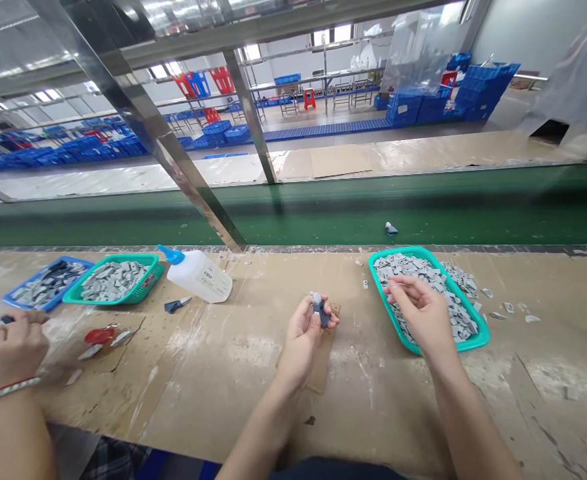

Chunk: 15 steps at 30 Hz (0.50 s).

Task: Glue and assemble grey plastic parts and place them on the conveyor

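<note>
My left hand [301, 337] is closed on a small dark blue-grey and white plastic part [319, 311], held above a strip of cardboard [322, 363] on the table. My right hand [421, 310] hovers over the near left side of a teal basket [479, 337] filled with small light grey plastic pieces [418, 268]. Its thumb and fingertips are pinched together, and whatever they may hold is too small to make out. Loose grey pieces [461, 280] lie on the table beside the basket's right rim.
Left of me stand a white squeeze bottle [203, 277] with a blue nozzle, another teal basket [143, 287] and a blue tray [53, 303] of parts. A co-worker's hands [11, 343] are at the far left. A green conveyor belt [323, 213] carrying one part [391, 229] runs behind the table.
</note>
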{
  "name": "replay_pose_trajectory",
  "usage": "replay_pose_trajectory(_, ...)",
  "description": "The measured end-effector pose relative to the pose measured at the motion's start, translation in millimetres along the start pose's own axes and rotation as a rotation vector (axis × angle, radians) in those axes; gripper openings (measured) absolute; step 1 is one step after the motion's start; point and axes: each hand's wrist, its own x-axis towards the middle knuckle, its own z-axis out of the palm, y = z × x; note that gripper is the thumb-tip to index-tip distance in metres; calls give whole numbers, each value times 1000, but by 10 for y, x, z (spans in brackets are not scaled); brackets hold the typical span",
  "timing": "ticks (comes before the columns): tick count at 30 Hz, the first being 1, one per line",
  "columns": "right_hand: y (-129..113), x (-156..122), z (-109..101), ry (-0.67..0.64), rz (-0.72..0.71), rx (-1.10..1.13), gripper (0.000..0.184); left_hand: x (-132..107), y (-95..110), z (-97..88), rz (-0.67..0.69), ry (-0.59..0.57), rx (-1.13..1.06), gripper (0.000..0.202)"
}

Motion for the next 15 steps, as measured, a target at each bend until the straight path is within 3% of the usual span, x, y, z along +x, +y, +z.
replay_pose_trajectory(4,166,166,-297,138,-39,-218,30,-18,69,-7,-80,-13,-124,20)
replay_pose_trajectory(7,234,230,-495,156,-42,-507,30,-8,99,-52,-122,22,-172,26)
replay_pose_trajectory(11,244,239,-554,6,-46,-758,25,20,124,-115,-168,99,-144,35)
replay_pose_trajectory(15,275,220,-386,-130,-153,-963,21,34,154,-121,-183,114,-119,39)
